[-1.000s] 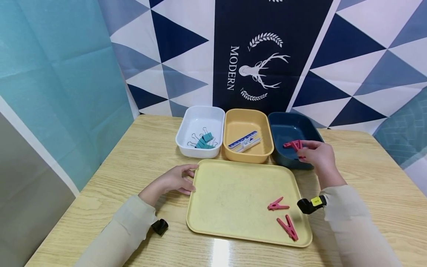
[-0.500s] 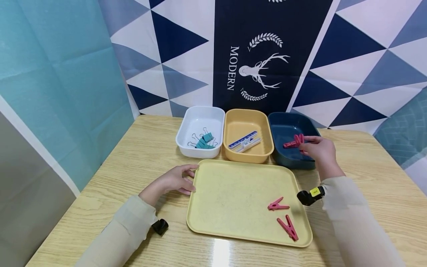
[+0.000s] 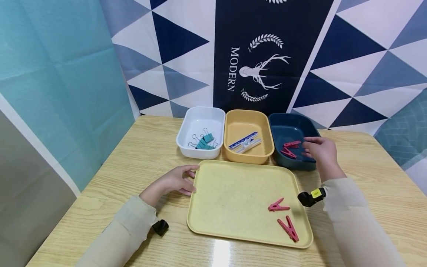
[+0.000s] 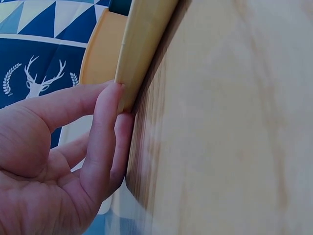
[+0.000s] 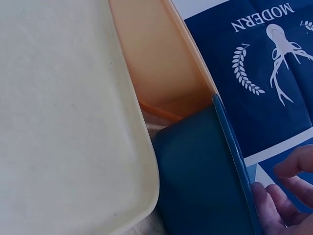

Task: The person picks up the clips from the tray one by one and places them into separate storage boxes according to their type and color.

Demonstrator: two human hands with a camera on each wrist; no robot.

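My left hand (image 3: 175, 180) holds the left rim of the yellow tray (image 3: 230, 200); in the left wrist view its fingers (image 4: 100, 142) meet the tray's edge (image 4: 142, 39). Two red clothespins, one (image 3: 278, 205) above the other (image 3: 288, 228), lie on the tray's right side. Over the right part of the dark blue bin (image 3: 289, 122) is my right hand (image 3: 321, 150), fingers apart with nothing between them. Red clothespins (image 3: 288, 152) rest in that bin, left of the fingers. The right wrist view shows the hand (image 5: 288, 200) by the bin's rim, the clothespins hidden.
Left of the blue bin stands a yellow bin (image 3: 248, 116) with blue-and-white clips (image 3: 246, 142). Beside it a white bin (image 3: 201, 114) contains teal binder clips (image 3: 205, 142). The bins stand in a row behind the tray on the wooden table (image 3: 146, 148), before a patterned cloth backdrop.
My right hand has let go of a red clothespin, which now lies in the blue bin beside the other red one. The left hand stays on the tray.
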